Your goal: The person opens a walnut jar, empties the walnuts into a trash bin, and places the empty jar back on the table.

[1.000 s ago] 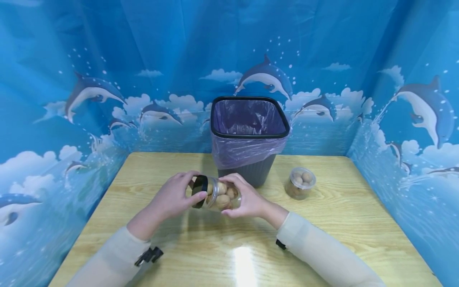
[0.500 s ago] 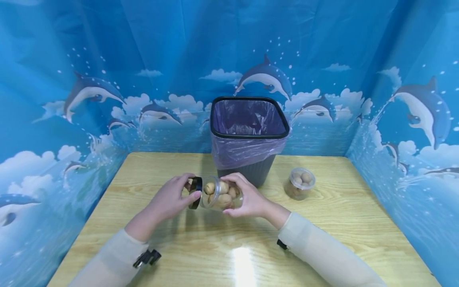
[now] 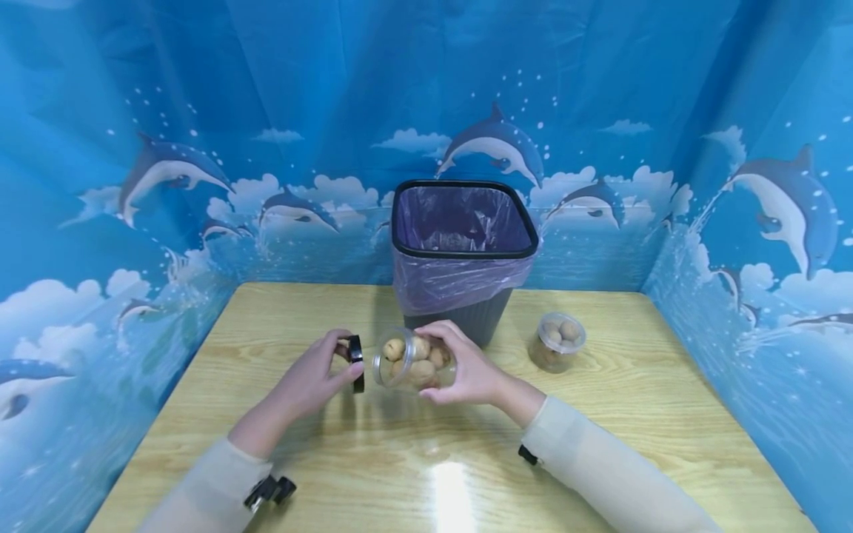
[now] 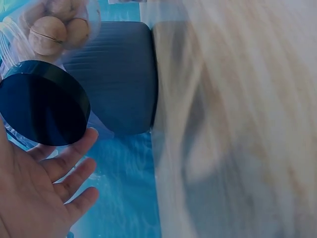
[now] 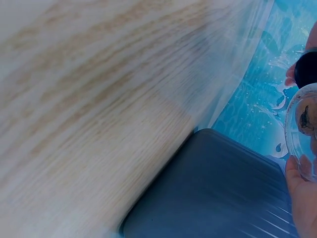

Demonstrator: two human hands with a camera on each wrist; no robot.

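A round black lid [image 3: 357, 364] is pinched at its edge by my left hand [image 3: 313, 377]; in the left wrist view the lid [image 4: 44, 104] shows one flat dark face. My right hand [image 3: 469, 366] grips a clear plastic jar [image 3: 383, 370] from the right. The jar lies tilted on its side above the table, its uncovered mouth facing the lid across a small gap. Several walnuts [image 3: 421, 372] fill it, also visible in the left wrist view as brown walnuts [image 4: 48, 35]. In the right wrist view the jar's base [image 5: 293, 129] sits against my fingers.
A dark bin [image 3: 489, 314] lined with a purple bag [image 3: 460, 281] stands just behind the hands. To its right is a clear jar [image 3: 558, 344] with several walnuts in it. The wooden table [image 3: 600, 444] meets a blue dolphin-print curtain [image 3: 300, 89] at the back and sides.
The black lid has come off the jar's mouth and moved left with my left hand, opening a gap. My right hand and the jar have shifted slightly right.
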